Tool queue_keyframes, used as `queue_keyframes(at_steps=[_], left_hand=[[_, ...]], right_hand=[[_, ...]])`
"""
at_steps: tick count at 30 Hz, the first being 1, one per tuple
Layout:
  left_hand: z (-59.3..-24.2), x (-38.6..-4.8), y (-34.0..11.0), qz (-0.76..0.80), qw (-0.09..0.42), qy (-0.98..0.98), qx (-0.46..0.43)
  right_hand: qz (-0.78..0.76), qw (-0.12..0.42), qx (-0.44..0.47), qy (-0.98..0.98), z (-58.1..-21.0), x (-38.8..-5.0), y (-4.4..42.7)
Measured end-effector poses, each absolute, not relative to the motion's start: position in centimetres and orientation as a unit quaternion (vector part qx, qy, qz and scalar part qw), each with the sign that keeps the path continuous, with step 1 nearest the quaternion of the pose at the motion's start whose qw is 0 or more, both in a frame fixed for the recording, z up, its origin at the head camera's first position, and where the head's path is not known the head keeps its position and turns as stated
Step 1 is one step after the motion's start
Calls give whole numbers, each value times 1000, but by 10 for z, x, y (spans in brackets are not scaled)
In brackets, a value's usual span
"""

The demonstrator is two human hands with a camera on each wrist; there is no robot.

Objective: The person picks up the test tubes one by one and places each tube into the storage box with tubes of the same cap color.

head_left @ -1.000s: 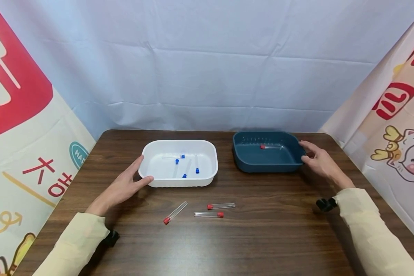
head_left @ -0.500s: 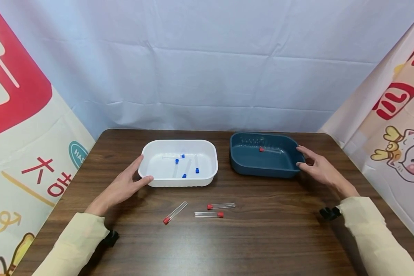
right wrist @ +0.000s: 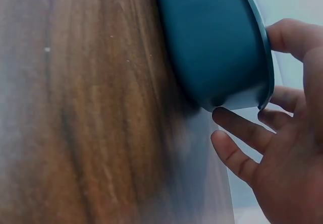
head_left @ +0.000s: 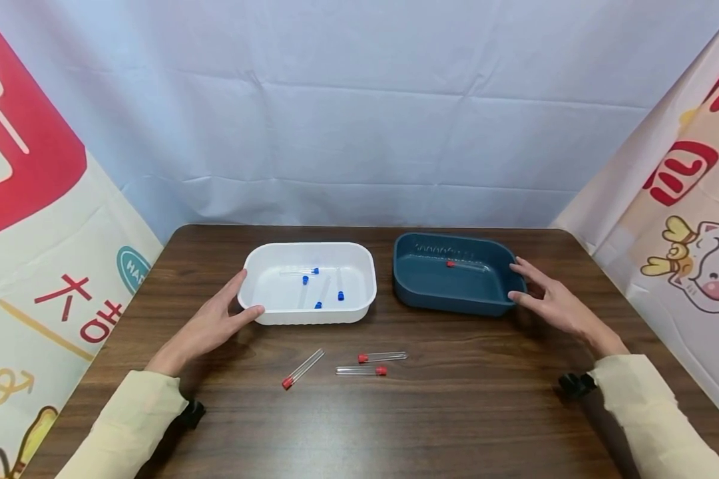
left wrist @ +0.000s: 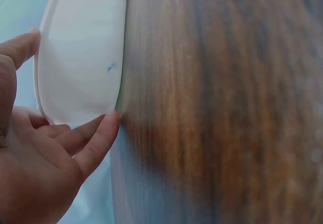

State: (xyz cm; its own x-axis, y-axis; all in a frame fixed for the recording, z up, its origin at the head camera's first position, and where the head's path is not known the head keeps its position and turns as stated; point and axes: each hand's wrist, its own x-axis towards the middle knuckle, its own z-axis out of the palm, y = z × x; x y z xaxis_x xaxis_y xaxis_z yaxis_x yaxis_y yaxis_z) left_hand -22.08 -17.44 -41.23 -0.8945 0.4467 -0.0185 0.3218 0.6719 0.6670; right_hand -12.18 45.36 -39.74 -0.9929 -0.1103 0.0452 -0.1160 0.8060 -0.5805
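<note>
My left hand (head_left: 212,326) holds the left end of a white plastic basin (head_left: 308,317), thumb at the near corner and fingers at the far side. In the left wrist view, the fingers touch the wall of the white basin (left wrist: 83,47). Several blue-capped test tubes (head_left: 305,281) lie inside. My right hand (head_left: 560,306) holds the right end of a dark teal basin (head_left: 449,303), which sits slightly turned. In the right wrist view, the thumb is on the rim of the teal basin (right wrist: 217,37), with fingertips beneath. One red-capped test tube (head_left: 451,264) lies in it.
Three red-capped test tubes lie on the wooden table (head_left: 455,412) in front of the basins: a slanted tube (head_left: 302,369), a tube (head_left: 383,357) and a tube (head_left: 361,370) close together. A pale cloth (head_left: 359,133) hangs behind the table.
My right hand has drawn the teal basin leftward and nearer, turning it slightly; the red-capped tube inside has shifted with it. The left hand and white basin have stayed nearly still.
</note>
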Motion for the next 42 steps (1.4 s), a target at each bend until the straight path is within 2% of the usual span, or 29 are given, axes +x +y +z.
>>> queue_keyframes(at_steps=[24,42], left_hand=[[-413,-221,-176,347,83,908,220],[-410,-217,-180,385,65,897,209]], right_hand=[[301,13,84,-950,-400,-100,439],[289,-16,113,-950,-400,-106,449]])
